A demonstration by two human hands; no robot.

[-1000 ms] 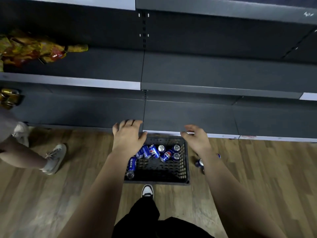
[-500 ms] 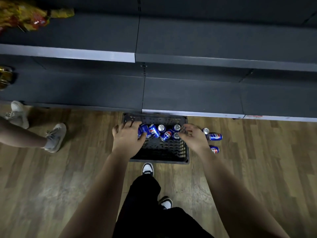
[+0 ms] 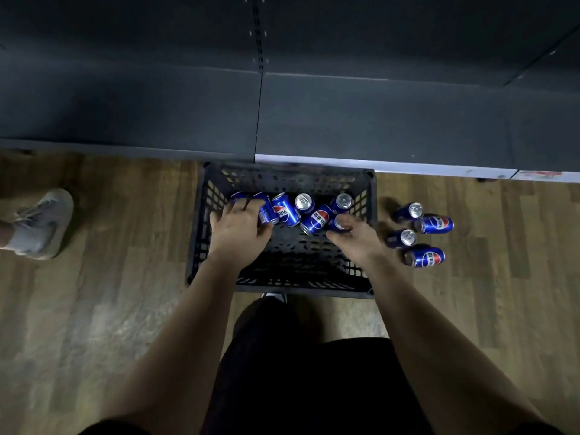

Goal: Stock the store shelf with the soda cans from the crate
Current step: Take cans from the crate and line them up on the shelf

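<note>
**BOTH HANDS IN THE CRATE, SHELF STRAIGHT AHEAD**

Bent over a black plastic crate (image 3: 201, 246) on the wood floor (image 3: 94, 277), set hard against the foot of the dark store shelf (image 3: 376, 120) at 12 o'clock. Reaching in with both hands at once.

At 10 o'clock in the crate: left hand (image 3: 238, 229) curled over a lying Pepsi can (image 3: 266, 213), long axis running roughly 12 to 6, thumb on the near side and fingers over the far. Grip apparently clenched on it, though most of the can is hidden.

At 2 o'clock: right hand (image 3: 354, 238) closed from 5 o'clock round an upright can (image 3: 340, 222), silver top showing between thumb and fingers.

Between the two grips: loose cans (image 3: 317, 221), some on their sides, some on end, touching one another.

Next, by the look of it: up and away toward 12 o'clock, with the shelf dead ahead of both grips and the crate's far wall the one thing to clear. Left-hand load to be turned on end before setting down; right-hand load already upright. Some risk of knocking the neighbouring cans on the way out.

Just beside the crate at 3 o'clock, nearer the right hand: four cans (image 3: 434, 223) on the floor, two standing, two lying. Well apart at 9 o'clock: another person's grey shoe (image 3: 40, 221).
</note>
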